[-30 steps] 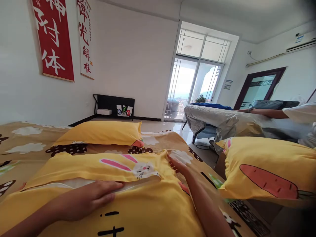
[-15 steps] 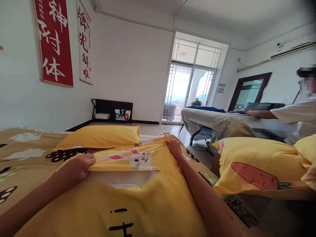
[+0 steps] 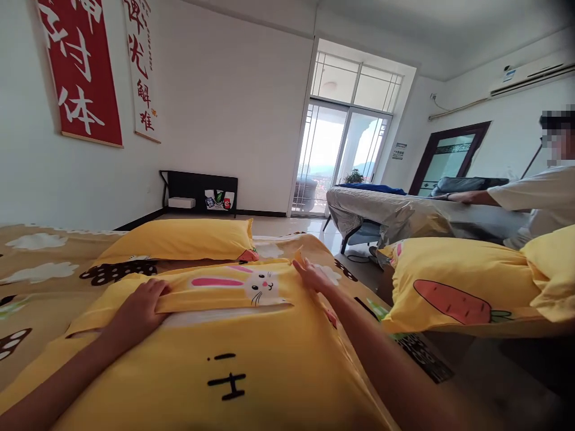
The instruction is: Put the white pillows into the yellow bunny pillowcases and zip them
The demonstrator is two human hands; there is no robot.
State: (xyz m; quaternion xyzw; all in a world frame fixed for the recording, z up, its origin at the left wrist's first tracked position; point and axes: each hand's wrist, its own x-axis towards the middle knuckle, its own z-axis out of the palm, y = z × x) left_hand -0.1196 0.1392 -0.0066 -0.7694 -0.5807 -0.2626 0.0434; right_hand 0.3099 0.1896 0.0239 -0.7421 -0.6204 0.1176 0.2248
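In front of me lies a yellow pillowcase (image 3: 179, 365) with "Hi" lettering and a rabbit print on its flap (image 3: 224, 290). A narrow strip of white pillow (image 3: 193, 317) shows in the opening below the flap. My left hand (image 3: 146, 305) is closed on the flap's left part, fingertips curled over the cloth. At the far right corner, my right hand (image 3: 311, 276) pinches the pillowcase; some of its fingers are hidden. Just beyond the flap rests another yellow pillow (image 3: 175, 239).
Patterned bedding (image 3: 36, 272) spreads beneath the pillows. To the right lies a yellow pillow with a carrot print (image 3: 453, 299). A person (image 3: 530, 191) in a white top reaches over a plastic-covered table (image 3: 395, 209). A low black shelf (image 3: 202, 185) stands by the wall.
The raised flap has come down and lies flatter, so the opening is narrower and less white shows. Both hands have lowered slightly with it. My view has tilted a little downward.
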